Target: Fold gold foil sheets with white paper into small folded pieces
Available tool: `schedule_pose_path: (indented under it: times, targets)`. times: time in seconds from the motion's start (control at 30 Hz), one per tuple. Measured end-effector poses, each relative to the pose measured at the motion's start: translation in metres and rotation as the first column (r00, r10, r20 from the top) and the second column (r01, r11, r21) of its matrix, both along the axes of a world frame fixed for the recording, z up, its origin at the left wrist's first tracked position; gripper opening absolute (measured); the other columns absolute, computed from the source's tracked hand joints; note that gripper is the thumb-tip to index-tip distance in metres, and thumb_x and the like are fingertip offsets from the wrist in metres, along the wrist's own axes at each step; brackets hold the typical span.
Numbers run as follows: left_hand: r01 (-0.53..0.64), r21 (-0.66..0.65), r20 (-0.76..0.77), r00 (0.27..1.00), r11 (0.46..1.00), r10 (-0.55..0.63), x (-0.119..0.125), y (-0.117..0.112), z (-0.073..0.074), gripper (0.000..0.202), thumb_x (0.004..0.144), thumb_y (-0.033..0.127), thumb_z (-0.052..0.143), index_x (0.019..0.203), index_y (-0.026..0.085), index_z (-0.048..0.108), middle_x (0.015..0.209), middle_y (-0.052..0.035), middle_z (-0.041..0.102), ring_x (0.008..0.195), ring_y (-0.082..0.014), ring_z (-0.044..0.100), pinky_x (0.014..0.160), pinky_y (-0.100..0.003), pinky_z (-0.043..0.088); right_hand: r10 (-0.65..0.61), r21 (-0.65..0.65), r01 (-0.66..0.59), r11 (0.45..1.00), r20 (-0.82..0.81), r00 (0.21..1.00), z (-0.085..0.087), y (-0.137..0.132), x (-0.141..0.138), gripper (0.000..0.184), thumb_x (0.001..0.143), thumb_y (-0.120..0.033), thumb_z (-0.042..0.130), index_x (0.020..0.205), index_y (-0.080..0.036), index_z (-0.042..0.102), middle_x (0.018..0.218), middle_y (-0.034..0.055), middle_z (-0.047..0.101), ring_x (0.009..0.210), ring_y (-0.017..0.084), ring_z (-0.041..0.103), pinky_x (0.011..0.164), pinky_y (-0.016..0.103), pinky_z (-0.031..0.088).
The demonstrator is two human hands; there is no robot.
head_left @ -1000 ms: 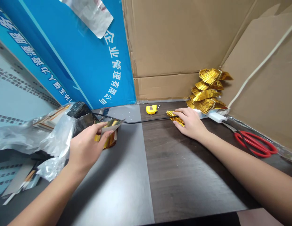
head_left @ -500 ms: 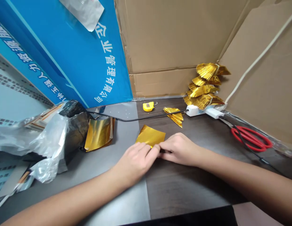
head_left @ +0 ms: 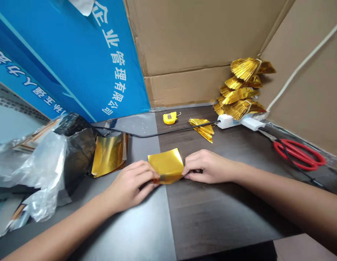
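Note:
A shiny gold foil paper sheet [head_left: 166, 163] lies between my hands, its near edge bent up a little. My left hand [head_left: 137, 183] pinches the sheet's near left corner. On the other side, my right hand [head_left: 202, 167] holds the near right corner between thumb and fingers. To the left is a stack of gold foil paper sheets [head_left: 108, 155], slightly curled. Beyond the sheet, a small bunch of folded gold foil pieces [head_left: 203, 128] rests on the table.
A yellow tape measure [head_left: 170, 117] sits at the back. Bundles of folded gold foil [head_left: 240, 92] are piled by a white power strip [head_left: 225, 121], with red-handled scissors [head_left: 299, 154] at right. A black cable [head_left: 157, 134] crosses the table. Plastic bags [head_left: 73, 148] stand at left.
My hands have moved apart from the middle of the sheet's near edge to its two corners. The sheet has turned and shows more of its surface. The view has shifted slightly.

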State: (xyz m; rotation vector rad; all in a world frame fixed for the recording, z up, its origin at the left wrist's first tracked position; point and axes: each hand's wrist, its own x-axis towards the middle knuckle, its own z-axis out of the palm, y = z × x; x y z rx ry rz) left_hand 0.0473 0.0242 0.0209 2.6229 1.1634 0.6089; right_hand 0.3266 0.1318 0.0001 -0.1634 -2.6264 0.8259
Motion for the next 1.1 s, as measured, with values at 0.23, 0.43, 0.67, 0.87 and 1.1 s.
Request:
schedule_pose_path:
  times: [0.23,0.43,0.67,0.87,1.1]
  targets:
    - [-0.003,0.037,0.062,0.998,0.999,0.001,0.001,-0.001,-0.011,0.012,0.097,0.014,0.053,0.098,0.018,0.064,0.092,-0.0041,0.071,0.091,-0.0169,0.063,0.086,-0.031,0.053,-0.046,0.087,0.049,0.995,-0.042,0.998,0.002,-0.001,-0.003,0.020,0.096,-0.024,0.061,0.080,-0.016,0.070,0.106,0.0115,0.066,0.101,0.022,0.057,0.090,0.037,0.050]
    - [-0.142,-0.041,0.122,0.982,0.989,0.146,0.004,0.001,-0.013,0.021,0.099,0.022,0.052,0.081,0.016,0.060,0.073,-0.0020,0.061,0.072,-0.0140,0.052,0.068,-0.028,0.045,-0.115,-0.113,0.105,0.988,-0.086,0.990,-0.005,-0.004,-0.012,0.025,0.101,-0.024,0.056,0.081,-0.016,0.069,0.085,0.0069,0.071,0.089,0.018,0.063,0.083,0.033,0.053]
    - [-0.416,-0.084,-0.004,0.909,0.905,0.417,0.006,0.004,-0.017,0.028,0.100,0.038,0.049,0.084,0.017,0.059,0.069,-0.0005,0.056,0.068,-0.0160,0.052,0.063,-0.029,0.040,-0.283,-0.078,0.278,0.957,-0.066,0.957,-0.009,-0.007,-0.021,0.014,0.096,-0.022,0.060,0.084,-0.017,0.064,0.091,0.0076,0.071,0.086,0.019,0.064,0.078,0.033,0.054]
    - [-0.489,-0.153,0.001,0.869,0.859,0.495,0.005,0.005,-0.023,0.030,0.098,0.043,0.052,0.112,0.018,0.057,0.081,-0.0005,0.064,0.078,-0.0192,0.061,0.072,-0.034,0.046,-0.299,0.022,0.301,0.953,-0.065,0.952,-0.013,-0.005,-0.024,0.005,0.096,-0.020,0.060,0.094,-0.018,0.064,0.092,0.0066,0.069,0.086,0.018,0.064,0.078,0.033,0.054]
    - [-0.511,-0.160,-0.010,0.856,0.845,0.516,0.005,0.007,-0.023,0.030,0.099,0.042,0.050,0.116,0.018,0.053,0.075,0.0018,0.061,0.075,-0.0189,0.061,0.071,-0.034,0.047,-0.307,0.059,0.313,0.948,-0.091,0.947,-0.016,-0.005,-0.028,0.003,0.094,-0.017,0.061,0.097,-0.018,0.062,0.104,0.0087,0.071,0.095,0.020,0.065,0.085,0.035,0.056]
